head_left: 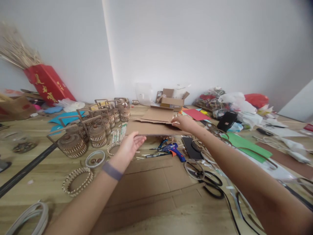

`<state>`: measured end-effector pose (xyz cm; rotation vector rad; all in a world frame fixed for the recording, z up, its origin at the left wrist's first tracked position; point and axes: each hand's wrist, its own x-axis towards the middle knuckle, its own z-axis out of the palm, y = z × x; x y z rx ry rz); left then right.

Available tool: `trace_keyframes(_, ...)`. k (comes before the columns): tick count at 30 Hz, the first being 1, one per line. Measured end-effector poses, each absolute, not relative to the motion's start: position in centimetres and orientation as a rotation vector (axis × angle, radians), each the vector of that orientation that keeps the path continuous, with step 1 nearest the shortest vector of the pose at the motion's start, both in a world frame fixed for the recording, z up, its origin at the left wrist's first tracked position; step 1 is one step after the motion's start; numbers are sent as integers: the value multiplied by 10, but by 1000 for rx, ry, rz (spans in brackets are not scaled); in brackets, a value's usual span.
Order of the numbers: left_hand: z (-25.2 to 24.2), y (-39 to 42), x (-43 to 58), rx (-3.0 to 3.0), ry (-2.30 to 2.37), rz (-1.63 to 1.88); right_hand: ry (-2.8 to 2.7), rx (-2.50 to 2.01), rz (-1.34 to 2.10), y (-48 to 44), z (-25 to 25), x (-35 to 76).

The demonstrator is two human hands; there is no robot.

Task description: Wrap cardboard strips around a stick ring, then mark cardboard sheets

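My left hand (130, 145) is at the front left corner of a wide brown cardboard sheet (153, 128), thumb by its edge and fingers bent below it. Farther right, my right hand (182, 124) pinches the right edge of a smaller cardboard piece (156, 115) lying over the wide sheet. The wide sheet's front edge seems raised off the table. Below it lie a blue hot glue gun (172, 149) and some pliers (161, 143), partly covered. Closer to me, a large creased cardboard sheet (156, 182) rests flat on the table.
Several small woven lidded baskets (97, 134) stand at left, near a striped ring (77, 181) and a white ring (95, 159). Black-handled scissors (214, 184) lie at right, beside green paper (249, 147). An open carton (172, 99) and plastic bags (237, 101) line the wall.
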<state>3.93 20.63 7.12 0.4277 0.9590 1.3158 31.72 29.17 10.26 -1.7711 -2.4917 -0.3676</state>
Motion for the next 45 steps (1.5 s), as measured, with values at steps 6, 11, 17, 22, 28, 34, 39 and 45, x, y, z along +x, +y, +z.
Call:
trace_keyframes(6,35,156,44,387,1019,1294,-2578,-1704,-387,261,70,315)
trace_keyframes(11,22,127,39,371,1040,1294,-2579,-1587,-396,226,59,317)
trace_keyframes(17,14,95,31,329,1062,1281,-2652,-1366,-311,164,50,319)
trace_keyframes(22,5,67,19,298,1075,1247,-2722,-1009,-459,114,15,308)
trace_keyframes(28,-18,40,5,373,1083,1155,-2644,-986,-630,82,-33,289)
trace_keyframes(34,-24,29,-28,1133,1107,715,-2642,-945,-593,78,-42,299)
trace_keyframes(39,3,64,-77,2204,1821,300,-2608,-929,-620,79,-27,301)
trace_keyframes(45,11,146,-82,2561,1994,332,-2577,-923,-665,77,-23,298)
